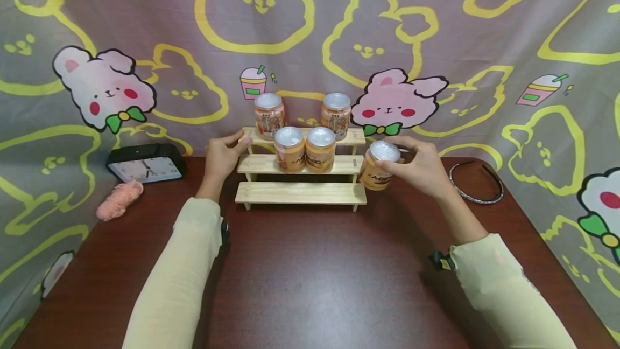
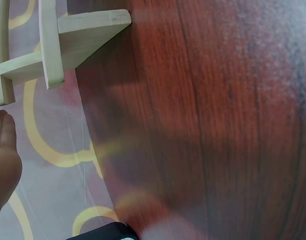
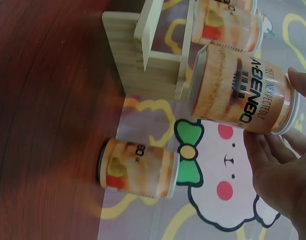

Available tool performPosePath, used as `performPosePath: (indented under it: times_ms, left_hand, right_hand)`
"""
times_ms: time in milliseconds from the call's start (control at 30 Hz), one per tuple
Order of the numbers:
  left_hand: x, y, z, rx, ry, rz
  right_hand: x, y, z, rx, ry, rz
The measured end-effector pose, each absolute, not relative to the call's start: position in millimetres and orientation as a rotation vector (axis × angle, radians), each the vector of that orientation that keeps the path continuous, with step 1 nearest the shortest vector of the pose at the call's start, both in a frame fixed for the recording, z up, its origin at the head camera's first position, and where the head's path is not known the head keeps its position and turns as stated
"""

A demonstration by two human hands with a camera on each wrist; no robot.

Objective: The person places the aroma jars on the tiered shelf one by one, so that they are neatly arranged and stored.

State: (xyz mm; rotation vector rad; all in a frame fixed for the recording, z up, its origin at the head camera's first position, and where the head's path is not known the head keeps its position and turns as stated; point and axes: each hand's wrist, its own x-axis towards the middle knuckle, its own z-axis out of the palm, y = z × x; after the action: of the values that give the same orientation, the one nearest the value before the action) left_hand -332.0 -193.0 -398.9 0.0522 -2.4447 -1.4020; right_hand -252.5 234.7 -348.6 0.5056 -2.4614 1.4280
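In the head view my right hand (image 1: 418, 166) grips an orange can (image 1: 376, 174) with a silver lid near its top, just off the right end of the three-tier wooden rack (image 1: 300, 193). Seen from the right wrist, the can's label reads "A-BENBO", and fingers and thumb lie around its lidded end. Two like cans, one of them this can (image 1: 269, 117), stand apart on the top tier. On the middle tier a pair, including this can (image 1: 321, 149), stands side by side. My left hand (image 1: 223, 158) touches the top tier's left end, with straight fingers (image 2: 8, 132) at the wood.
Behind the held can, another can (image 3: 138, 167) stands on the table in the right wrist view. A black-framed clock (image 1: 145, 163) and a pink fuzzy bundle (image 1: 120, 200) lie at left. A headband (image 1: 477, 183) rests at right. Patterned cloth (image 1: 290, 26) hangs behind the rack.
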Motion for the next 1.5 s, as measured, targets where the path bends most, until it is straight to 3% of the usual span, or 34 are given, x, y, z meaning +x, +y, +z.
performPosePath:
  times_ms: [1033, 1500]
  left_hand:
    - [-334, -197, -400, 0.016, -2.435, -1.386]
    - [-333, -193, -400, 0.039, -2.431, -1.382]
  right_hand:
    - [-250, 182, -369, 0.722, -2.413, 1.591]
    - [-247, 158, -370, 0.784, -2.463, 1.433]
